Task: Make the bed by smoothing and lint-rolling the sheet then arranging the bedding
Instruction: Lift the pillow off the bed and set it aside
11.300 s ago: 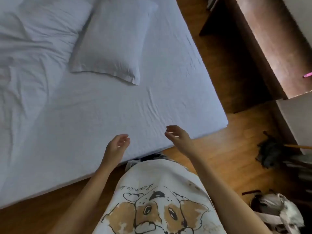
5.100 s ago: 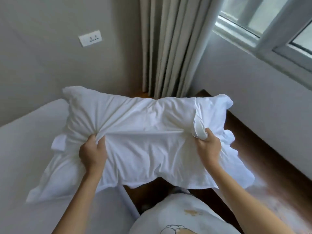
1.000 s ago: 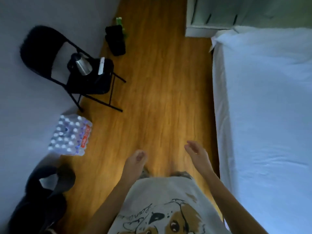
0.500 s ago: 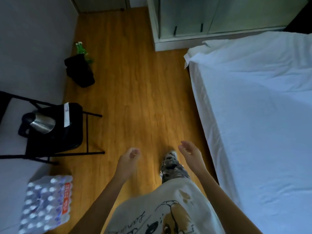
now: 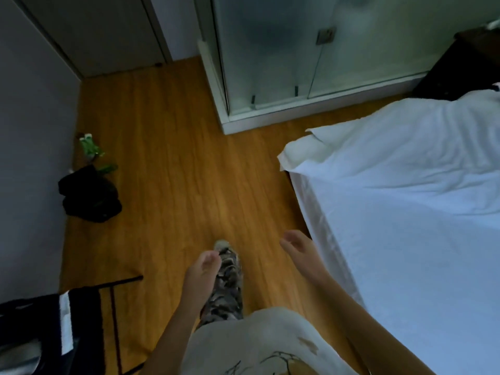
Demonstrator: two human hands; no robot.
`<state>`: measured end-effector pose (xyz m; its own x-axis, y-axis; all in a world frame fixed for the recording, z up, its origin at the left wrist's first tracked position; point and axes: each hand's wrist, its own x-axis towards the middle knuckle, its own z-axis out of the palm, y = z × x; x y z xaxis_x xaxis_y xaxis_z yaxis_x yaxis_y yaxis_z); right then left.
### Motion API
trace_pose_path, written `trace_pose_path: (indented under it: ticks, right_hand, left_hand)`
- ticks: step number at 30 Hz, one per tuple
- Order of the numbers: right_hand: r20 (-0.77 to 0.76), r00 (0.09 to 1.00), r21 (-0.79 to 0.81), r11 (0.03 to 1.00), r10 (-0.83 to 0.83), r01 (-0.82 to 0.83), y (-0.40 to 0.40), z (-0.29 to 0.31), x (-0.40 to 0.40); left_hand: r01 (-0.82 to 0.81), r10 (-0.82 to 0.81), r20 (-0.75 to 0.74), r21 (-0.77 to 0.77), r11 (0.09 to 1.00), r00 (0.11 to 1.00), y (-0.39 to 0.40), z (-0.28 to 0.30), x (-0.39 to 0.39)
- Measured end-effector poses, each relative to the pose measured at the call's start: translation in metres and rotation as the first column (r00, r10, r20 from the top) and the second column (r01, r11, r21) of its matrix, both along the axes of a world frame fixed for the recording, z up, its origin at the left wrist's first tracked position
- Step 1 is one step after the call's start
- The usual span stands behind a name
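Now both hands, left (image 5: pixel 201 269) and right (image 5: pixel 300 250), hang loose (nothing held) beside the bed (image 5: pixel 405 212).

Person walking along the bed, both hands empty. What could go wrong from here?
1. The black bag and green item lie on the floor by the wall; drifting that way may mean a trip.
2. The chair leg juts into the path beside the left hand.
3. The bedding overhangs the corner ahead of the right hand; a leg could snag it.
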<state>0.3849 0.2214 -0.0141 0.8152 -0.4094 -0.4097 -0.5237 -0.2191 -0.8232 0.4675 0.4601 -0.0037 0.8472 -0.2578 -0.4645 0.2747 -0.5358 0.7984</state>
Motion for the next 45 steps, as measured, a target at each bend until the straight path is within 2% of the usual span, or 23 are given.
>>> trace_pose_path:
  ticks: [3, 8, 11, 16, 20, 25, 29, 36, 45]
  right_hand:
    - [-0.003, 0.997, -0.017, 0.996, -0.083, 0.083, -0.017, -0.004, 0.082]
    - [0.006, 0.954, 0.004, 0.954, -0.301, 0.301, -0.032, 0.018, 0.186]
    - [0.012, 0.948, 0.009, 0.948, -0.319, 0.319, -0.053, 0.030, 0.241]
    - [-0.001, 0.895, 0.073, 0.892, -0.447, 0.446, -0.106, 0.025, 0.325]
    - [-0.007, 0.854, 0.111, 0.848, -0.521, 0.518, -0.167, 0.015, 0.387]
    - [0.022, 0.841, 0.030, 0.841, -0.540, 0.540, -0.273, 0.008, 0.450]
    - [0.002, 0.816, 0.020, 0.816, -0.578, 0.578, -0.356, 0.014, 0.483]
    - [0.003, 0.613, 0.058, 0.612, -0.790, 0.789, -0.466, 0.018, 0.486]
    - [-0.019, 0.277, 0.025, 0.277, -0.961, 0.961, -0.639, -0.003, 0.478]
  left_hand:
    - [0.074, -0.075, -0.002, -0.033, 0.997, 0.997, -0.024, -0.008, 0.099]
    - [0.276, -0.276, 0.001, 0.011, 0.961, 0.961, -0.064, -0.001, 0.229]
    - [0.377, -0.377, 0.009, 0.012, 0.926, 0.926, -0.098, 0.009, 0.298]
    - [0.415, -0.415, -0.001, -0.022, 0.909, 0.910, -0.168, 0.010, 0.396]
    - [0.461, -0.461, -0.006, 0.004, 0.888, 0.888, -0.238, 0.003, 0.467]
    - [0.523, -0.525, 0.025, 0.049, 0.851, 0.851, -0.353, -0.003, 0.550]
    - [0.627, -0.629, 0.072, 0.044, 0.777, 0.774, -0.457, 0.009, 0.594]
    - [0.798, -0.802, 0.067, 0.077, 0.598, 0.594, -0.627, 0.020, 0.631]
    - [0.960, -0.964, 0.024, 0.089, 0.266, 0.265, -0.880, -0.013, 0.655]
